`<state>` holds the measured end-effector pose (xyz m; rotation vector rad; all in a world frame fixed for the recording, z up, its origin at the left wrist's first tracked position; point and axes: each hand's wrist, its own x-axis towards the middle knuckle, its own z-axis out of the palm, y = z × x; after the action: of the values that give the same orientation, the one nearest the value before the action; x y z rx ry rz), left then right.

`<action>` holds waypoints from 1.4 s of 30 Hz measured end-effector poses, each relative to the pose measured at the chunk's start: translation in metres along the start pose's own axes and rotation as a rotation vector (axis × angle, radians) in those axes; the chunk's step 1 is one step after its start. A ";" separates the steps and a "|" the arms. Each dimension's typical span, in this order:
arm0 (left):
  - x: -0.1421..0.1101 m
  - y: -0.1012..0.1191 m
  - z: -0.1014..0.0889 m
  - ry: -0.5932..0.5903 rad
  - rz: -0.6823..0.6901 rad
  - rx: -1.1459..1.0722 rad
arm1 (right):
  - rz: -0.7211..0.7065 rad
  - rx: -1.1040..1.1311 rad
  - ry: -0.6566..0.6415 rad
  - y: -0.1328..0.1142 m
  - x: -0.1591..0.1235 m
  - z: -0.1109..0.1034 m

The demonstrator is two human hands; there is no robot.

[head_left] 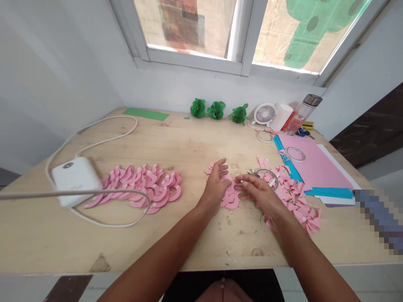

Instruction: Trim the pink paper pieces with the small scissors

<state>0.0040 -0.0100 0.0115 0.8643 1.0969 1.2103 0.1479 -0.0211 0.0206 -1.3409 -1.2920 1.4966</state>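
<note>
My left hand (216, 187) is beside a small pile of curved pink paper pieces (232, 199), its fingers apart and the thumb reaching over the pile. On the pile's right side, my right hand (260, 193) has its fingertips drawn together in a pinch. Whatever lies between those fingertips is too small to make out. Left of my hands, many curved pink paper pieces (157, 188) lie overlapped in rows. Under and beyond my right forearm is a heap of pink paper scraps (296, 197), with a roll of tape (271, 178) partly behind my right hand.
A white box-shaped device (75, 178) with a looping cable lies at left. Several green paper flowers (216, 110) line the back, beside a small fan (265, 114) and a bottle (304, 115). Pink sheets (324, 163) and blue strips (330, 192) lie right. A green strip (146, 114) rests back left.
</note>
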 end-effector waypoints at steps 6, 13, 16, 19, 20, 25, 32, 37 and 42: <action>0.001 -0.002 0.000 -0.001 0.012 0.009 | -0.003 -0.034 -0.040 0.005 0.002 -0.002; 0.000 0.000 0.001 -0.002 0.008 0.016 | 0.009 0.023 -0.043 0.001 0.000 0.000; -0.001 0.001 0.002 -0.002 0.005 0.012 | 0.014 0.028 -0.042 0.000 0.000 0.000; -0.001 0.002 0.001 -0.002 -0.005 0.002 | 0.021 0.036 -0.042 0.000 0.000 0.000; -0.001 0.003 0.000 -0.006 -0.009 0.001 | 0.023 0.040 -0.040 0.000 0.000 0.000; 0.001 0.009 -0.005 -0.031 -0.015 0.056 | 0.028 0.053 -0.046 0.002 0.000 -0.002; -0.002 0.017 -0.002 -0.028 -0.048 0.066 | 0.020 0.057 -0.069 0.002 0.001 -0.004; -0.008 0.016 -0.003 -0.018 -0.013 0.079 | 0.019 0.067 -0.090 0.004 0.000 -0.005; -0.016 0.004 -0.010 0.015 0.007 0.058 | 0.009 0.063 -0.124 0.004 0.000 -0.004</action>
<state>-0.0071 -0.0251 0.0156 0.9050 1.1466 1.1977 0.1525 -0.0216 0.0170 -1.2317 -1.3056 1.6350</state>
